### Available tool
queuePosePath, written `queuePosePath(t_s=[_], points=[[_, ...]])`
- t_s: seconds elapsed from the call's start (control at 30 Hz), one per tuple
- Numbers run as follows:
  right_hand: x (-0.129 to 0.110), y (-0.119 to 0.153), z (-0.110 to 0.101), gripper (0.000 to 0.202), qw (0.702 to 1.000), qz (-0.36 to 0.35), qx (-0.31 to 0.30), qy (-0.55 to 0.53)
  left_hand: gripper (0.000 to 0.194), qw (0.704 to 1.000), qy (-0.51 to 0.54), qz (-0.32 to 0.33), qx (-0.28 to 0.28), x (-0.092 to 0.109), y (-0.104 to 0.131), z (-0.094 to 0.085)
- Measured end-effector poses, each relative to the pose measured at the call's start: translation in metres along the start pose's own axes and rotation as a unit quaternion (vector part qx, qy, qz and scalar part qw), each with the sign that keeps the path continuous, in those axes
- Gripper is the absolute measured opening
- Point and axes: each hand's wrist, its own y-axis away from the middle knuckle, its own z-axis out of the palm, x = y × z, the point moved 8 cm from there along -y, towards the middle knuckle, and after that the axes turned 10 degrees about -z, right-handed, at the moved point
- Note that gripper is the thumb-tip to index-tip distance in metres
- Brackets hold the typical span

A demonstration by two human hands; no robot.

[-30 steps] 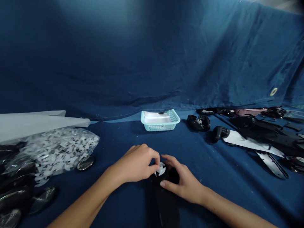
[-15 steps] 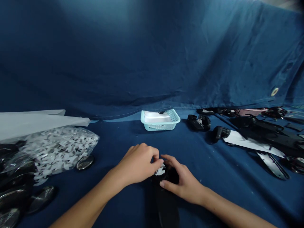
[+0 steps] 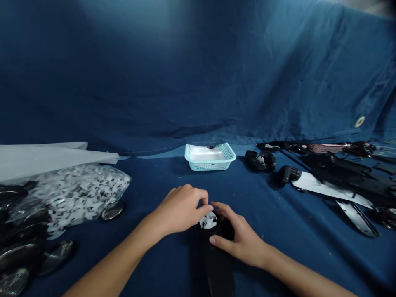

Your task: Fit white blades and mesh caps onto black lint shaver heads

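A long black plastic part lies upright in the picture before me, its round end uppermost. In that round end sits a small white plastic piece with cut-out edges. My right hand grips the round end from the right, thumb near and fingers on the far side. From the left, my left hand reaches over, with thumb and forefinger pinched together at the far edge of the white piece. Whether anything is between those fingertips is hidden.
At left lie a clear bag of small white pieces, a dark oval cover and several more shiny covers. A light-blue basket stands ahead, near black housings. Black and white parts crowd the right. A blue cloth hangs behind.
My left fingertips have lifted slightly off the white piece, so more of it shows. My right hand keeps its grip. The whole view has shifted a little.
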Motion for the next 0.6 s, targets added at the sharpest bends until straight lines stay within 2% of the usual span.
queuePosePath(t_s=[0.1,0.2,0.37,0.6], points=[[-0.001,0.0,0.0,0.074,1.0,-0.003,-0.002,0.0,0.022,1.0,0.009,0.001,-0.029,-0.004,0.0,0.001],[-0.002,0.0,0.0,0.072,1.0,-0.003,-0.004,0.003,0.018,0.997,0.021,0.039,-0.059,-0.004,0.004,0.0],[-0.004,0.0,0.0,0.071,1.0,-0.017,-0.001,-0.014,0.027,0.996,0.002,0.069,-0.054,-0.001,0.009,-0.004],[-0.006,0.0,0.0,0.081,0.999,-0.028,0.014,-0.045,0.037,0.993,-0.027,0.095,-0.061,0.003,0.011,0.005]])
